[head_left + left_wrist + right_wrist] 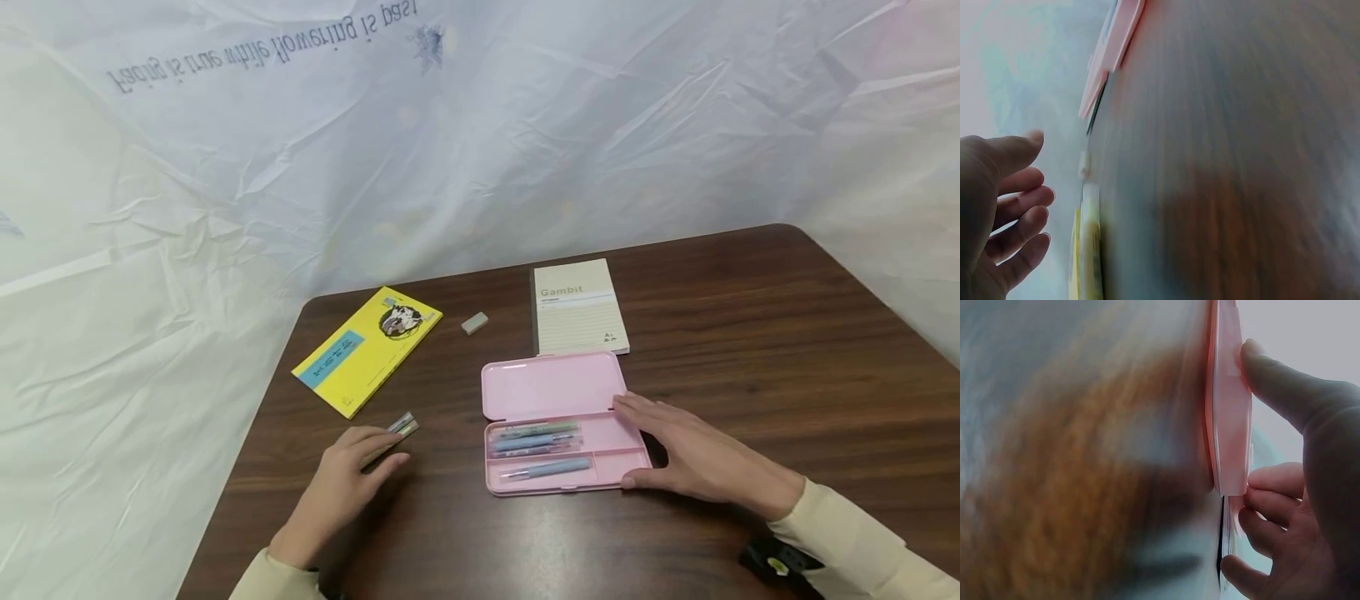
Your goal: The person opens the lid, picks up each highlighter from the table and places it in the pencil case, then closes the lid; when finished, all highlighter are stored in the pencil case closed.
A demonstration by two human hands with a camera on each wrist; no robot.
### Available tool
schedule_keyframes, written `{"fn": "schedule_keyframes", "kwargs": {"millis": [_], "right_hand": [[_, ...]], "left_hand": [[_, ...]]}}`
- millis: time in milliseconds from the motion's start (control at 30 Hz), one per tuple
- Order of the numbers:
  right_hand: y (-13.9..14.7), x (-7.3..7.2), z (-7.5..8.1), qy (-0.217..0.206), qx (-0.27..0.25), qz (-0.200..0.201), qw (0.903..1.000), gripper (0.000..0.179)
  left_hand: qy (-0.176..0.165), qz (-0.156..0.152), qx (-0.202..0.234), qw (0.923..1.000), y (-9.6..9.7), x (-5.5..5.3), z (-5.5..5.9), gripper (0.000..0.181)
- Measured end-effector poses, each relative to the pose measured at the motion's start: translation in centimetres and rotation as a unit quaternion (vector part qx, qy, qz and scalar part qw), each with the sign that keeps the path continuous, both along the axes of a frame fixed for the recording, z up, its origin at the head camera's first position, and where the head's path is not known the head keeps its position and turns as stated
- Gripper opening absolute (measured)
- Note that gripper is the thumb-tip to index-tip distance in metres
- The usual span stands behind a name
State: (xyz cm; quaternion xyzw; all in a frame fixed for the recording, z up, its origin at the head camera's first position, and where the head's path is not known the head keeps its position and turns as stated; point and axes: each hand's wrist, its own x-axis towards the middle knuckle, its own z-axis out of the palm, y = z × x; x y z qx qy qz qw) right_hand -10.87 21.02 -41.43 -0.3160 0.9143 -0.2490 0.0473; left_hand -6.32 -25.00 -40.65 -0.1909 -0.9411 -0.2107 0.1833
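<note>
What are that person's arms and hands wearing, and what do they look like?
The left sleeve and right sleeve are plain pale cream and reach the wrists. The left hand and right hand have no gloves. By the right cuff is a black gadget with a small yellow-and-white mark.

Plain cream sleeves (843, 525), and under the right one a black device (763, 557) with a yellowish mark (777, 567)

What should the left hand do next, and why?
Maybe pinch the pens with the left hand: its thumb stands clear of them, and the open pink pencil case, touched by the right hand, has bare space inside.
</note>
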Motion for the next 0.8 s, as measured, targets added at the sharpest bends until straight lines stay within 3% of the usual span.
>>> {"fn": "schedule_keyframes", "kwargs": {"millis": [300, 600, 800], "right_hand": [[0.1, 0.0, 0.1, -0.002, -0.002, 0.002, 1.0, 0.093], [0.0, -0.2, 0.0, 0.0, 0.009, 0.003, 1.0, 0.094], [0.1, -0.2, -0.1, 0.003, 0.008, 0.004, 1.0, 0.094]], "left_hand": [[-0.025, 0.079, -0.002, 0.9966, -2.3, 1.0, -0.5, 0.026], [-0.045, 0.113, -0.004, 0.9926, -3.6, 2.0, -1.1, 0.024], [-0.087, 0.134, -0.004, 0.9872, -3.9, 2.1, -1.2, 0.024]]}}
